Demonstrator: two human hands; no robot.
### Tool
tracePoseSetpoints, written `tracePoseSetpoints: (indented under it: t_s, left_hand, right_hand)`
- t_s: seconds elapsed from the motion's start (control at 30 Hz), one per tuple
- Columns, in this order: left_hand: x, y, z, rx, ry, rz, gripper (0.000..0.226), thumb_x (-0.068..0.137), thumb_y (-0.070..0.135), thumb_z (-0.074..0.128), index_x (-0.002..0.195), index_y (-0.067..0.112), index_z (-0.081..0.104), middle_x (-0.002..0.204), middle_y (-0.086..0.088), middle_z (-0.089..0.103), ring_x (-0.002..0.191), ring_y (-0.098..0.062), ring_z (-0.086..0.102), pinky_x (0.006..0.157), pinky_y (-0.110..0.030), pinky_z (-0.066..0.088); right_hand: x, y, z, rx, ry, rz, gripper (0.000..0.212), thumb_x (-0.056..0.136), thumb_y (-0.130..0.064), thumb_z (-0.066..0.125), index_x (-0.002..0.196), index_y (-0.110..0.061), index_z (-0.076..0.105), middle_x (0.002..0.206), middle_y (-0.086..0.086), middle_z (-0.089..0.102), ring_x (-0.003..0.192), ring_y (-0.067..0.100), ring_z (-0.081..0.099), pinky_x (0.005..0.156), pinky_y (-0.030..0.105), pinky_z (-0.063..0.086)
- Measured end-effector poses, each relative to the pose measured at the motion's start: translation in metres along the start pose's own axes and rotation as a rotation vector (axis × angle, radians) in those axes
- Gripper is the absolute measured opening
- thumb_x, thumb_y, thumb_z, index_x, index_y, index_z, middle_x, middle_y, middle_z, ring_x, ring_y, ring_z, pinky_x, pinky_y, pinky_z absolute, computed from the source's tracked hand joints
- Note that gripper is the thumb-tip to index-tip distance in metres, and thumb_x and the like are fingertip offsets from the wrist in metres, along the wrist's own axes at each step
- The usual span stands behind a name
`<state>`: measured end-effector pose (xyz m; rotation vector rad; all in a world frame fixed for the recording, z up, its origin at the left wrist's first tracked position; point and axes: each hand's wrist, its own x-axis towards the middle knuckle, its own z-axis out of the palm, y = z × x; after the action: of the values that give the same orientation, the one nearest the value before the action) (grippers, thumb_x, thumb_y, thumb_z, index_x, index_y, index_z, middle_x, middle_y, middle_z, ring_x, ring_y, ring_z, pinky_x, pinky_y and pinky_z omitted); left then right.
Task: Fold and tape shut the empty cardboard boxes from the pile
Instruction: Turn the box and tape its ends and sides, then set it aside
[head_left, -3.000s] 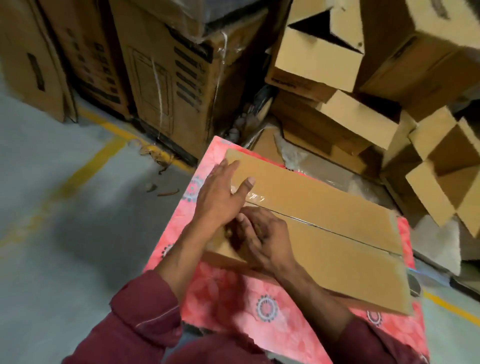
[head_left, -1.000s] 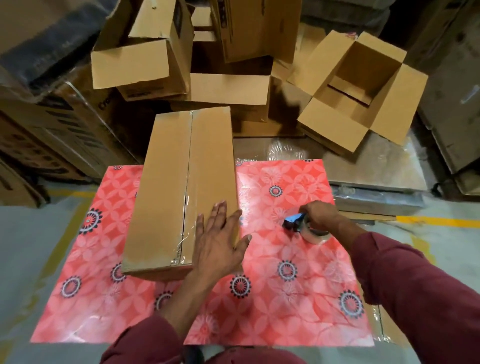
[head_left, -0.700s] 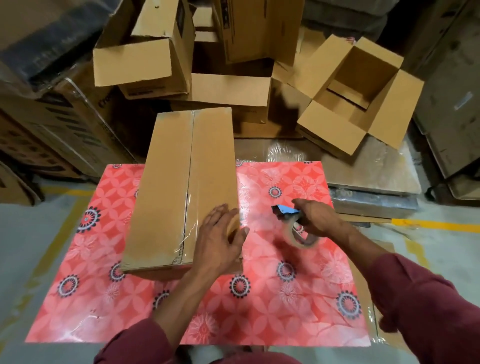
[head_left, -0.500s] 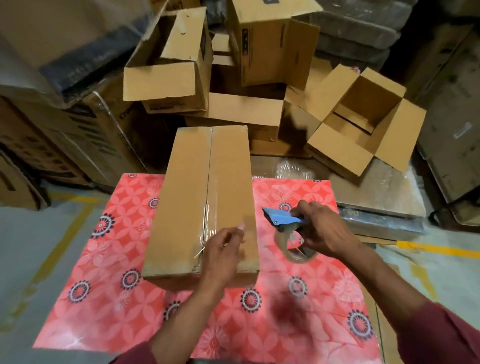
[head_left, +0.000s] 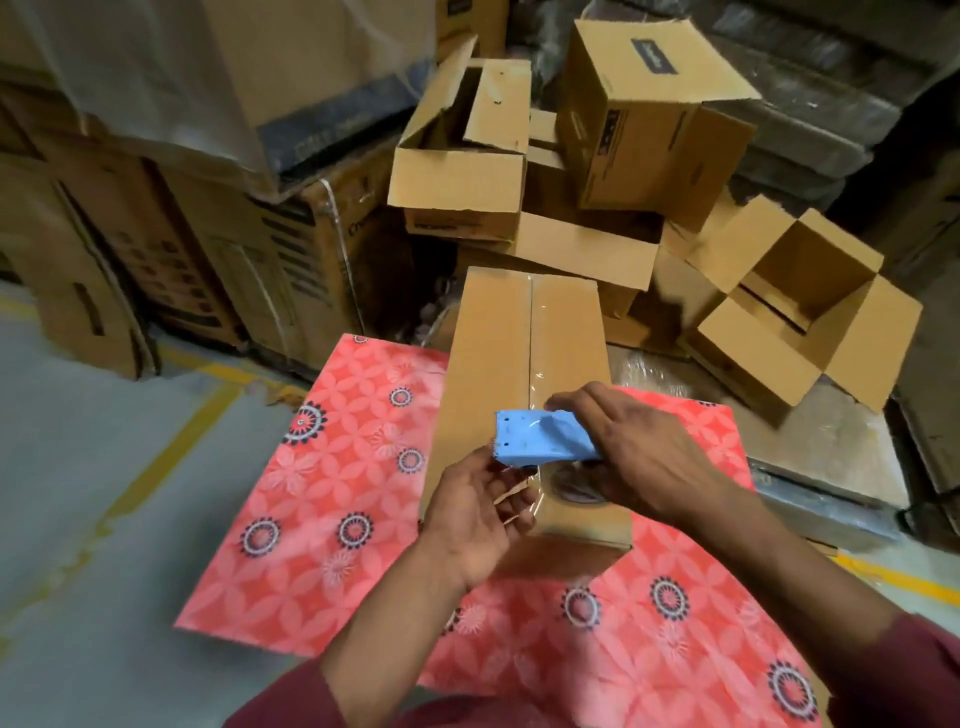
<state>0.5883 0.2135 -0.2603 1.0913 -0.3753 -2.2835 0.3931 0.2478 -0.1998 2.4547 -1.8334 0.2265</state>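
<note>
A long closed cardboard box (head_left: 488, 374) lies on the red flowered cloth (head_left: 332, 467), with clear tape along its middle seam. Over the box's near end my right hand (head_left: 644, 457) grips a blue tape dispenser (head_left: 535, 439) with a clear tape roll under it. My left hand (head_left: 472, 514) is just below the dispenser's front, its fingers pinching the loose end of the tape. The near end of the seam is hidden by my hands.
Behind the cloth lies a pile of open cardboard boxes: one with spread flaps at the right (head_left: 789, 306), others at the back (head_left: 467, 171). Large printed cartons (head_left: 249, 249) stand at the left. Grey floor with yellow lines (head_left: 171, 452) lies to the left.
My right hand lifted the tape dispenser off the cloth and brought it over the box's near end. My left hand left the box top and took the tape end.
</note>
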Motion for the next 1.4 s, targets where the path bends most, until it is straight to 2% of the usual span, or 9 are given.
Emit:
tracePoseSetpoints:
  t_s: [0.07, 0.17, 0.33, 0.5, 0.63, 0.83, 0.93, 1.17, 1.4]
  left_hand:
    - [-0.003, 0.008, -0.013, 0.022, 0.031, 0.021, 0.019, 0.098, 0.016, 0.052, 0.098, 0.010, 0.071, 0.084, -0.007, 0.068, 0.060, -0.017, 0.061, 0.048, -0.024, 0.043]
    - [-0.007, 0.018, -0.033, 0.197, 0.106, 0.126, 0.026, 0.102, 0.000, 0.045, 0.100, 0.006, 0.070, 0.077, -0.008, 0.072, 0.058, -0.017, 0.067, 0.045, -0.023, 0.048]
    - [-0.003, 0.036, -0.083, 0.590, 0.263, 0.287, 0.026, 0.106, 0.000, 0.048, 0.088, 0.003, 0.067, 0.061, -0.006, 0.071, 0.045, -0.015, 0.061, 0.040, -0.023, 0.047]
    - [-0.004, 0.034, -0.114, 0.517, 0.291, 0.194, 0.017, 0.098, 0.002, 0.068, 0.081, -0.001, 0.067, 0.065, -0.014, 0.065, 0.045, -0.014, 0.050, 0.043, -0.025, 0.050]
    - [0.003, 0.035, -0.135, 0.507, 0.356, 0.177, 0.017, 0.093, -0.013, 0.060, 0.083, -0.002, 0.069, 0.069, -0.013, 0.067, 0.045, -0.014, 0.049, 0.043, -0.024, 0.050]
    - [0.021, 0.035, -0.158, 0.503, 0.404, 0.189, 0.010, 0.090, -0.006, 0.062, 0.087, -0.004, 0.071, 0.068, -0.013, 0.069, 0.046, -0.014, 0.050, 0.054, -0.032, 0.054]
    - [0.029, 0.026, -0.165, 0.481, 0.362, 0.195, 0.013, 0.091, 0.008, 0.077, 0.082, -0.001, 0.071, 0.068, -0.014, 0.067, 0.048, -0.015, 0.055, 0.056, -0.031, 0.056]
    - [0.039, 0.012, -0.173, 0.498, 0.363, 0.208, 0.019, 0.094, 0.014, 0.076, 0.079, 0.007, 0.067, 0.068, -0.006, 0.067, 0.048, -0.009, 0.051, 0.049, -0.028, 0.053]
    - [0.052, 0.014, -0.173, 0.359, 0.226, -0.093, 0.006, 0.099, 0.016, 0.069, 0.099, 0.012, 0.073, 0.070, 0.002, 0.060, 0.049, -0.007, 0.037, 0.040, -0.019, 0.031]
  right_hand:
    - [0.010, -0.012, 0.006, -0.015, -0.049, -0.006, 0.073, 0.079, -0.053, 0.077, 0.141, -0.031, 0.046, 0.116, -0.001, 0.057, 0.092, 0.028, 0.063, 0.062, 0.033, 0.044]
    - [0.022, -0.033, 0.011, -0.027, -0.174, 0.007, 0.077, 0.084, -0.057, 0.073, 0.147, -0.034, 0.035, 0.118, -0.001, 0.050, 0.088, 0.032, 0.064, 0.064, 0.038, 0.045]
    - [0.035, -0.060, 0.030, -0.124, -0.476, 0.011, 0.105, 0.092, -0.054, 0.064, 0.164, -0.023, -0.006, 0.126, 0.009, 0.047, 0.094, 0.040, 0.063, 0.068, 0.042, 0.044]
    - [0.029, -0.068, 0.034, -0.083, -0.477, -0.016, 0.093, 0.090, -0.068, 0.057, 0.163, -0.026, 0.017, 0.123, 0.001, 0.058, 0.110, 0.030, 0.062, 0.085, 0.042, 0.046]
    - [0.011, -0.052, 0.025, -0.145, -0.543, 0.033, 0.092, 0.090, -0.072, 0.054, 0.162, -0.031, 0.015, 0.127, -0.003, 0.054, 0.120, 0.024, 0.059, 0.086, 0.039, 0.038]
    - [-0.001, -0.042, 0.025, -0.240, -0.659, 0.102, 0.106, 0.082, -0.068, 0.069, 0.163, -0.034, 0.009, 0.133, -0.005, 0.050, 0.126, 0.021, 0.054, 0.101, 0.042, 0.040]
    - [0.002, -0.042, 0.031, -0.270, -0.646, 0.113, 0.108, 0.081, -0.063, 0.074, 0.163, -0.034, 0.010, 0.133, -0.005, 0.050, 0.125, 0.021, 0.054, 0.101, 0.042, 0.040]
    - [0.004, -0.044, 0.034, -0.290, -0.671, 0.129, 0.111, 0.077, -0.064, 0.077, 0.162, -0.035, 0.012, 0.129, -0.006, 0.050, 0.122, 0.020, 0.054, 0.091, 0.039, 0.041]
    - [0.010, -0.048, 0.035, -0.310, -0.699, 0.132, 0.109, 0.078, -0.064, 0.077, 0.162, -0.036, 0.013, 0.126, -0.007, 0.050, 0.122, 0.019, 0.054, 0.093, 0.040, 0.043]
